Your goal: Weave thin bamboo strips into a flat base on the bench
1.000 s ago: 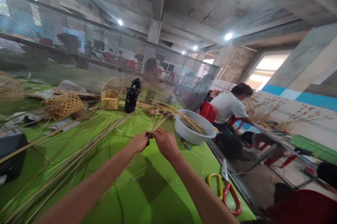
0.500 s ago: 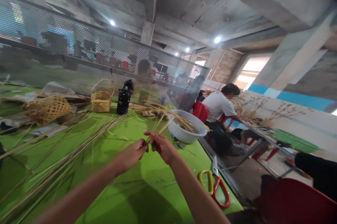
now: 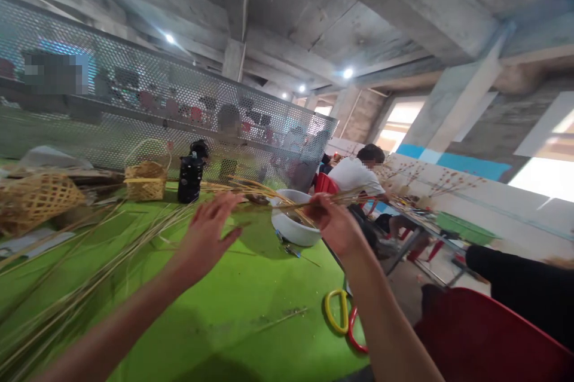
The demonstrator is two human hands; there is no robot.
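- The right hand [image 3: 334, 223], at the centre of the frame, was closed in a pinch on a thin strip [image 3: 264, 205]. It held the strip level above the green tabletop [image 3: 242, 316], over the white bowl [image 3: 287, 229].
- The left hand [image 3: 204, 238] hovered just left of it, fingers spread and gripping nothing. I couldn't tell whether a fingertip touched the strip.
- To my eye the work was at an early stage. Nothing woven hung between the hands, and most of the stalks lay in a loose pile [image 3: 81, 286] at lower left.
- A finished handled basket [image 3: 146, 180] stood at the left beside a black bottle [image 3: 191, 176], and scissors [image 3: 343, 319] lay by the right forearm.
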